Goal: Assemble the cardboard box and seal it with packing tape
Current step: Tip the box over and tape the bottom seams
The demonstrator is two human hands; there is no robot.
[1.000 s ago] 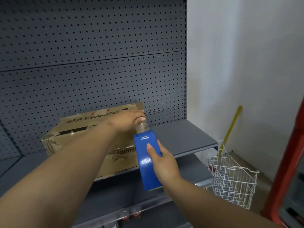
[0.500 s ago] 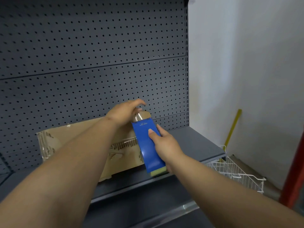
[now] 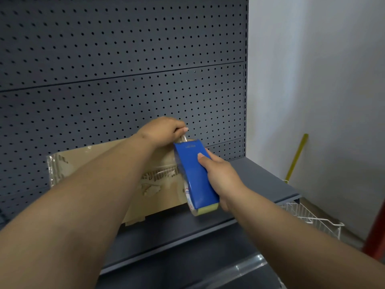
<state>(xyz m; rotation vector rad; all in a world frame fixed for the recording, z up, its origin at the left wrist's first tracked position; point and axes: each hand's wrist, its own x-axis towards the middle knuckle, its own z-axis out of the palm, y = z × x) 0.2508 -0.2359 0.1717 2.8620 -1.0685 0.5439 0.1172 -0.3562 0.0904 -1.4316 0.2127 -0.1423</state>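
Here the right hand [image 3: 221,180] is gripping the blue tape dispenser [image 3: 195,176] while the left hand [image 3: 161,130], at its 11 o'clock, is pinching the clear tape end [image 3: 183,138] above the cardboard box [image 3: 100,163] on the shelf [image 3: 256,184].

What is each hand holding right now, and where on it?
The right hand grips the blue tape dispenser around its body. The left hand pinches the clear tape end at the dispenser's top.
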